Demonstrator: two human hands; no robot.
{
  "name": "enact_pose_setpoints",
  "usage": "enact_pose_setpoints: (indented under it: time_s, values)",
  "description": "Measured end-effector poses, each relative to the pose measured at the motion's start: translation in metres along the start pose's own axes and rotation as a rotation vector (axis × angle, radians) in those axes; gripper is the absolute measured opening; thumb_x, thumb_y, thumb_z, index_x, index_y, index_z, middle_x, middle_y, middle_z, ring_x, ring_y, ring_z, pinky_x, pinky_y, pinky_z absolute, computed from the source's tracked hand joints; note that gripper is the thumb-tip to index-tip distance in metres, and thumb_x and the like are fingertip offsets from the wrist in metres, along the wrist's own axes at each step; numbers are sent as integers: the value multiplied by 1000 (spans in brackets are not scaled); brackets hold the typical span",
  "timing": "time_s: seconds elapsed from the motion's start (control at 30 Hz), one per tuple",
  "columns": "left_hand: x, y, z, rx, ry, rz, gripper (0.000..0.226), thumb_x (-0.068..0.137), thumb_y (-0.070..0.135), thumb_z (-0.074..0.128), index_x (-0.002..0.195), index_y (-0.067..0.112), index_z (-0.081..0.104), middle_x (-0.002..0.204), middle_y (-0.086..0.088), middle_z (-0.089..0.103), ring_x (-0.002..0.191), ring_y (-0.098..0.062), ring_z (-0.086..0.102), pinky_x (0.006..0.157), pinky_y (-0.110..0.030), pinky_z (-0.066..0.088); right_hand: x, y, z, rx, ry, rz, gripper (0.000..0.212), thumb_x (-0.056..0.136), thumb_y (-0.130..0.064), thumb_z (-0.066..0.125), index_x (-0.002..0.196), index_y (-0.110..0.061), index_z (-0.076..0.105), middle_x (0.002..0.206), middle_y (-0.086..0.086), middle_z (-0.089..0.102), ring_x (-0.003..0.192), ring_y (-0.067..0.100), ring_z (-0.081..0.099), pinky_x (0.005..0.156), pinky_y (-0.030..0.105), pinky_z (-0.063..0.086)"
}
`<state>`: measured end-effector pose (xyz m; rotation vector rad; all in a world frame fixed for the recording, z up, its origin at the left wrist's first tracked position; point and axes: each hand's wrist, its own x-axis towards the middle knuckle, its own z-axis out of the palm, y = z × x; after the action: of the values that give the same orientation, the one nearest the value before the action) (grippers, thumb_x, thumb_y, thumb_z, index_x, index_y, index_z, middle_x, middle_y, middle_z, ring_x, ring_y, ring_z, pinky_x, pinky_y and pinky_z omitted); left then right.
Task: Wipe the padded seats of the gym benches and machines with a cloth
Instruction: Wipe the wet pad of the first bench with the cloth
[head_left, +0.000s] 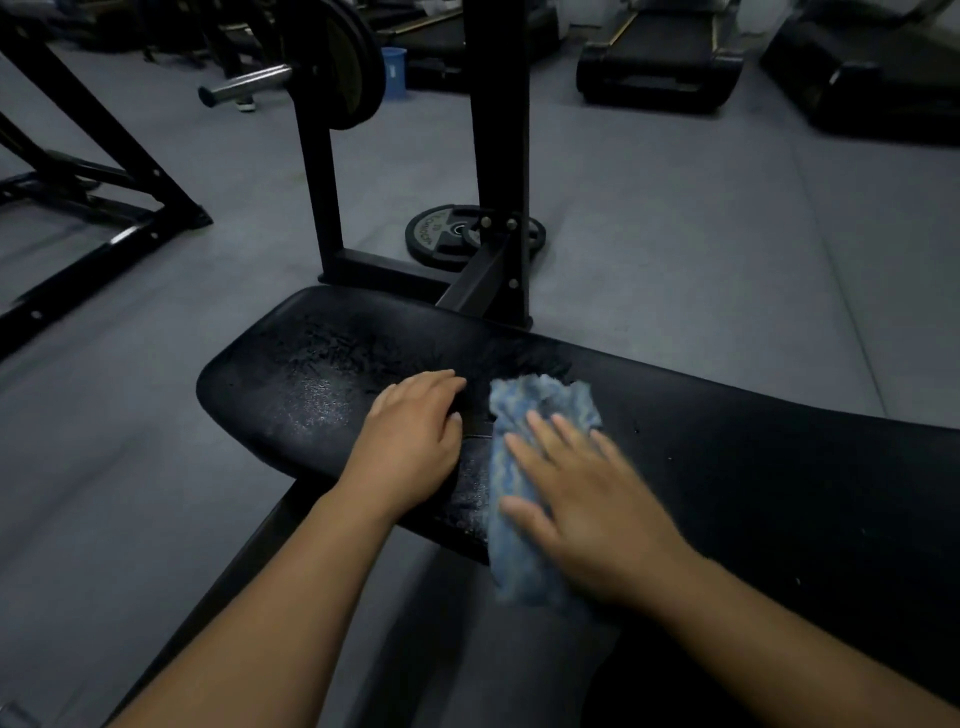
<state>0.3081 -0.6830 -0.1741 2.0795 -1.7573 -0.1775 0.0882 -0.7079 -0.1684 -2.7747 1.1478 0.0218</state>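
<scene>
Cloth (540, 415), blue and rumpled, lies on the black bench pad (727, 441) under the right hand (587, 499), whose straight, spread fingers press it flat. Just beside it the left hand (410, 441) rests palm-down on the pad, fingers apparently relaxed; motion blur softens both.

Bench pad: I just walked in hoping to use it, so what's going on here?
A person is wiping the black bench pad with a blue cloth. The right hand presses flat on the cloth, fingers straight, while the left hand rests on the pad beside it. The pad's end near the rack shows wet-looking streaks.
</scene>
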Motion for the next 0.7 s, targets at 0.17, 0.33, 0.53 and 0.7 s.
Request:
enact_pose_setpoints:
  time_s: [0.17,0.33,0.53,0.7]
  values:
    - [1,22,9,-29,-4,66,54,90,28,39,141,15,52,149,-2,49,138,-19,40,118,-37,27,54,-7,1,-8,22,182,68,101,-60,15,160,-28,3,167,12,-7,153,31,-8,122,55,-2]
    - [5,22,9,-76,1,58,47,96,14,49,143,13,49,151,-3,45,141,-17,35,117,-25,20,-4,4,-1,26,3,-59,71,95,-63,12,159,-33,5,168,-1,-7,154,20,-9,123,45,-3]
    - [9,28,17,11,16,81,55,88,27,39,138,13,56,146,-3,52,136,-22,44,117,-35,28,60,16,-2,-7,16,262,72,98,-65,12,159,-28,5,167,13,-6,153,32,-6,120,56,-2]
    - [9,26,18,12,29,85,54,88,25,37,137,15,57,145,-1,53,135,-20,45,117,-36,31,6,11,-6,37,-2,-42,78,88,-68,5,159,-36,8,168,-1,-3,154,21,-5,123,47,-2]
